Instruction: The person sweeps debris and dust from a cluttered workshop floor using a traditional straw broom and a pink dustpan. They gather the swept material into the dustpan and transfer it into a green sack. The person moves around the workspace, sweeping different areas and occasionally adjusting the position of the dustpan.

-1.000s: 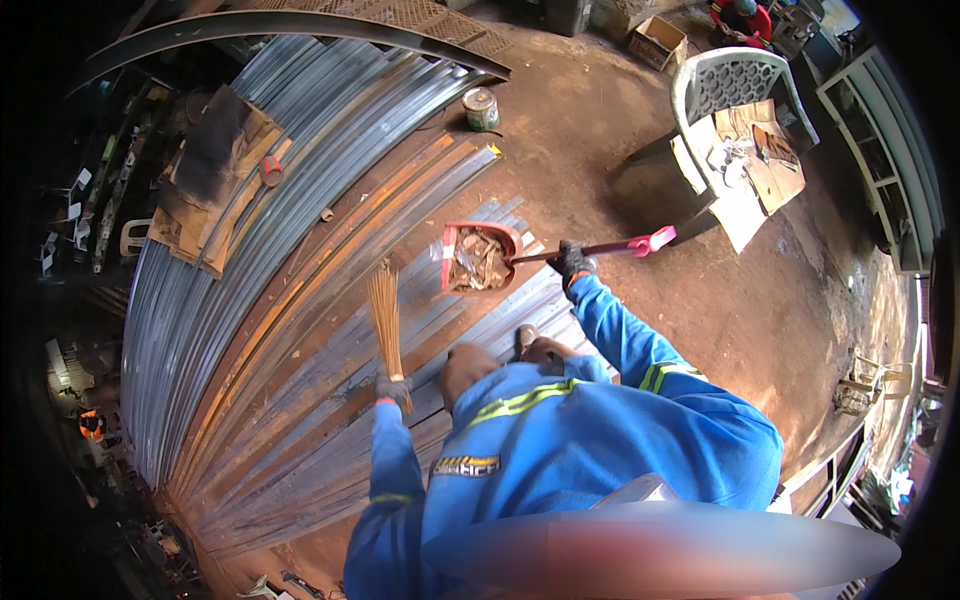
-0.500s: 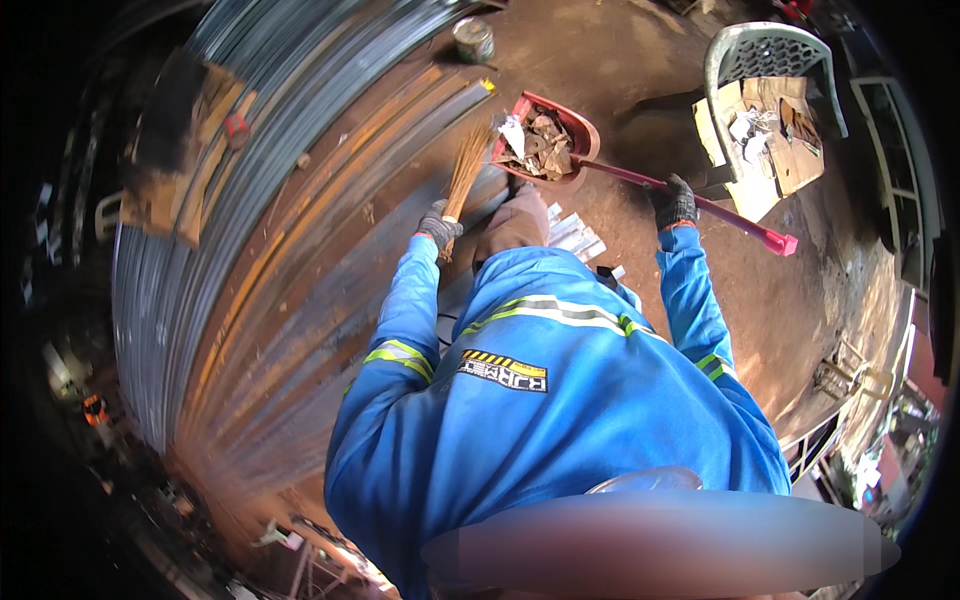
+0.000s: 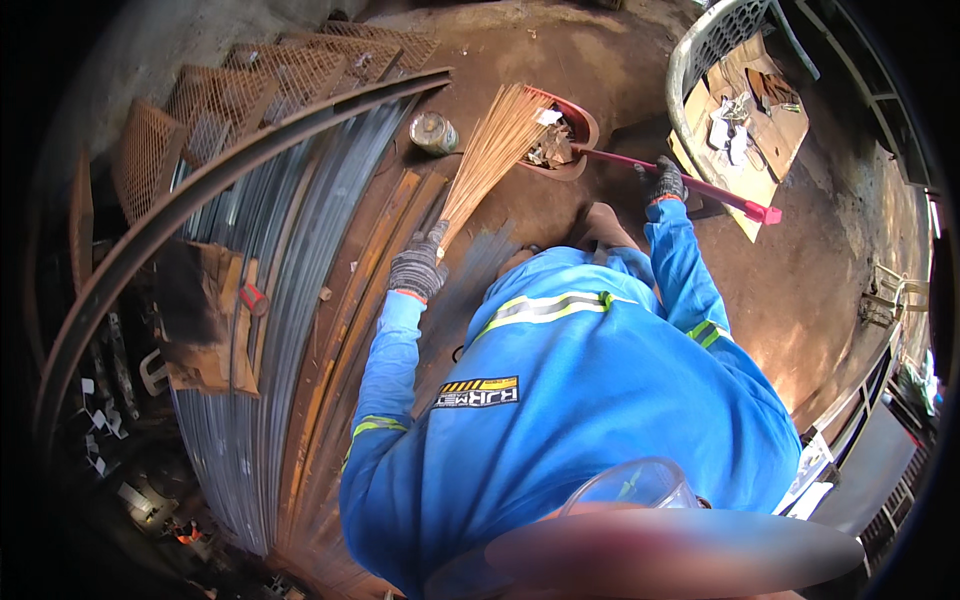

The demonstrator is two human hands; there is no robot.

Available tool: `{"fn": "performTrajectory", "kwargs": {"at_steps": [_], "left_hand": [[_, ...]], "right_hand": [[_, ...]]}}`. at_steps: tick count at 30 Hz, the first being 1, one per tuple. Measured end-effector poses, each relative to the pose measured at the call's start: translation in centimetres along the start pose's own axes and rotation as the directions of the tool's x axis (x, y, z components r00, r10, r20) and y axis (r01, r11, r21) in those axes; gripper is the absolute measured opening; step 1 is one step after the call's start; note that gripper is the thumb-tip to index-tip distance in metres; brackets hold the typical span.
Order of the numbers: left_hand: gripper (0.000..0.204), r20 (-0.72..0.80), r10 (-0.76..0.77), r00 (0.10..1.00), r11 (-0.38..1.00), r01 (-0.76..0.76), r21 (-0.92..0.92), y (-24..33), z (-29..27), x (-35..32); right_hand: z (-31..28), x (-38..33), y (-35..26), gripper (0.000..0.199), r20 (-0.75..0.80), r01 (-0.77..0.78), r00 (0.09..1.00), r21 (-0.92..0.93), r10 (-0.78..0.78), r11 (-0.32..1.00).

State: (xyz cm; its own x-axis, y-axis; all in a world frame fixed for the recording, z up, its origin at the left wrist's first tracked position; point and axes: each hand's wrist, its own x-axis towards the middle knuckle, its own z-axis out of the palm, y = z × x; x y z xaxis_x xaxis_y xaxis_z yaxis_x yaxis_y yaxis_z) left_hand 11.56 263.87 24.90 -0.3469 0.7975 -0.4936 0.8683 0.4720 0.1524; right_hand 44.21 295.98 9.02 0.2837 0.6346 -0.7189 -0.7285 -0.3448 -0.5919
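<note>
gripping the bound end of a stick broom (image 3: 490, 150), the gloved left hand (image 3: 418, 265) is curled tight around it, arm stretched toward 12 o'clock, bristles fanning up at 1 o'clock into a red dustpan (image 3: 560, 140) full of scraps. the gloved right hand (image 3: 665, 183) is wrapped closed on the dustpan's long red handle (image 3: 715, 192). at 11 o'clock a tin can (image 3: 433, 132) stands on the brown dirt floor (image 3: 800, 290); corrugated metal sheets (image 3: 250, 420) lie at 9 o'clock, a white plastic chair (image 3: 700, 60) at 2 o'clock.
</note>
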Motion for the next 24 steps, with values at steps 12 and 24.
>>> {"fn": "performTrajectory", "kwargs": {"at_steps": [12, 24], "left_hand": [[0.073, -0.327, -0.228, 0.917, 0.824, 0.002, -0.567, 5.3, -7.3, 11.6], [0.074, -0.335, -0.465, 0.820, 0.430, -0.122, -0.895, 12.2, -12.1, 32.3]], "right_hand": [[21.2, 11.9, 2.7, 0.074, -0.123, -0.090, 0.988, 0.017, 0.091, 0.996], [39.4, 26.5, 7.1, 0.027, -0.067, 0.049, 0.996, -0.225, -0.066, 0.973]]}}
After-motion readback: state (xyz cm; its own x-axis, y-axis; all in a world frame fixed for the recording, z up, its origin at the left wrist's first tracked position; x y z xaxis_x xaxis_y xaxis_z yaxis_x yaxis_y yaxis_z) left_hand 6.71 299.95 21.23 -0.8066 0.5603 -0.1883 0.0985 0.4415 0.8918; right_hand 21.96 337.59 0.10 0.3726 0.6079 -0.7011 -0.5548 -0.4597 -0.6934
